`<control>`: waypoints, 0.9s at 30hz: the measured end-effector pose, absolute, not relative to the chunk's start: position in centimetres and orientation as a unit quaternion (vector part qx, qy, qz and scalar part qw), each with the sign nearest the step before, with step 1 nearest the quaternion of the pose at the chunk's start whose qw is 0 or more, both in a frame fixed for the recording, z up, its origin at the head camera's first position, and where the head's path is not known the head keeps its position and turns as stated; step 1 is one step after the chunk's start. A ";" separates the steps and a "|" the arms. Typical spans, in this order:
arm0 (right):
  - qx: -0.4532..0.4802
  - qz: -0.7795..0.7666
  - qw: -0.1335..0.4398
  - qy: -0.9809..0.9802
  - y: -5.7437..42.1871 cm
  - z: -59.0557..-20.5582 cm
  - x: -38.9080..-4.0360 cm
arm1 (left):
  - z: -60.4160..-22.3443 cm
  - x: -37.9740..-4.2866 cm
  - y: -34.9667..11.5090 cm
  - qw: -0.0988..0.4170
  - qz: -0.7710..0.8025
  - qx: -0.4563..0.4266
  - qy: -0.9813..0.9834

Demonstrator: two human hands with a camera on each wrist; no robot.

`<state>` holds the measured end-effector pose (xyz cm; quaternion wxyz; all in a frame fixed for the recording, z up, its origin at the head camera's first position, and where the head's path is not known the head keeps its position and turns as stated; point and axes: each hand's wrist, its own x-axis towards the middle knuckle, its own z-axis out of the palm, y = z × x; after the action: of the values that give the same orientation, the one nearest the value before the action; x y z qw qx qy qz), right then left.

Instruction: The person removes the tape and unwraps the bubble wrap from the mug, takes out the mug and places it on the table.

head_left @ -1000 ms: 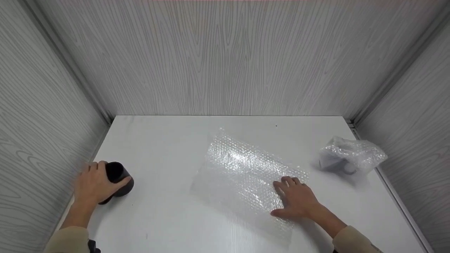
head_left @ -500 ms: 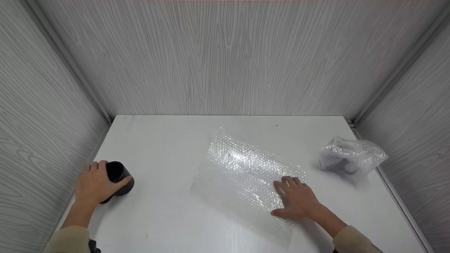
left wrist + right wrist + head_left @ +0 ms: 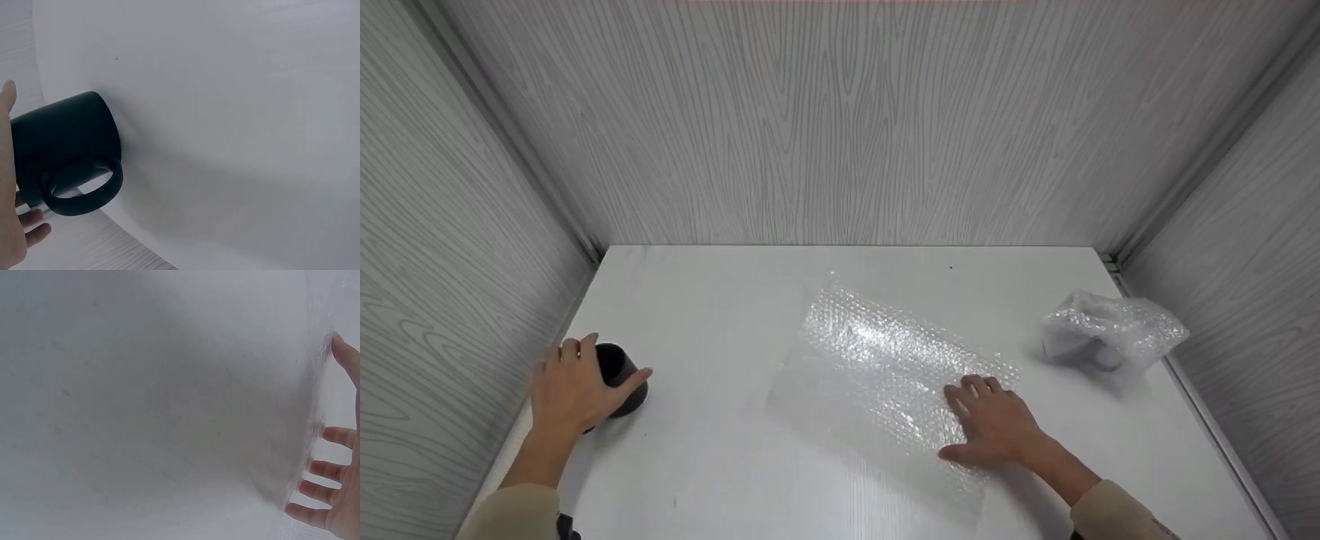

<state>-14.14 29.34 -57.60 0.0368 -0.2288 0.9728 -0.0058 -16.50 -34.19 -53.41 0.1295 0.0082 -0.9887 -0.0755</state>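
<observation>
A black mug (image 3: 631,401) stands on the white table at the left. My left hand (image 3: 568,390) is spread over its near side, thumb and fingers apart around the rim. In the left wrist view the mug (image 3: 67,129) shows its handle (image 3: 84,202), while the thumb is held off the body and the fingers extend past it. My right hand (image 3: 994,424) rests with spread fingers on a flat sheet of bubble wrap (image 3: 870,352) at the middle. In the right wrist view its fingertips (image 3: 332,433) touch the sheet.
A bubble-wrapped bundle (image 3: 1117,322) lies at the right, with a curved handle shape showing underneath. Grey wood-grain panels (image 3: 840,127) enclose the white table (image 3: 705,315) at the back and both sides.
My left hand has loosened from the mug, its thumb and fingers spreading and lifting away, and has shifted slightly right. The mug, the right hand and the bubble wrap stay put.
</observation>
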 end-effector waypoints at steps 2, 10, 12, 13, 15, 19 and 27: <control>-0.224 -0.009 0.040 0.974 29.3 -57.6 -14.1 | -53.3 -16.7 -33.6 0.148 -0.078 0.004 -0.986; -0.221 -0.012 0.049 0.974 29.3 -57.6 -14.2 | -53.8 -17.6 -30.1 0.209 -0.081 -0.045 -0.973; -0.222 -0.012 0.051 0.974 29.2 -57.6 -14.2 | -54.0 -17.7 -29.1 0.219 -0.079 -0.059 -0.971; -0.223 -0.011 0.051 0.973 29.2 -57.6 -14.2 | -54.1 -17.8 -28.5 0.222 -0.078 -0.065 -0.970; -0.225 -0.007 0.049 0.973 29.2 -57.6 -14.2 | -54.3 -17.9 -27.4 0.222 -0.076 -0.077 -0.969; -0.226 -0.001 0.045 0.973 29.2 -57.4 -14.2 | -54.5 -18.1 -24.9 0.204 -0.078 -0.098 -0.971; -0.223 -0.004 0.042 0.974 29.2 -57.6 -14.3 | -55.2 -17.8 -20.2 0.174 -0.080 -0.140 -0.971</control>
<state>-14.25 29.19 -57.57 0.0416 -0.2231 0.9739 -0.0039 -17.79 -20.25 -55.15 0.1744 -0.1400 -0.9714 -0.0801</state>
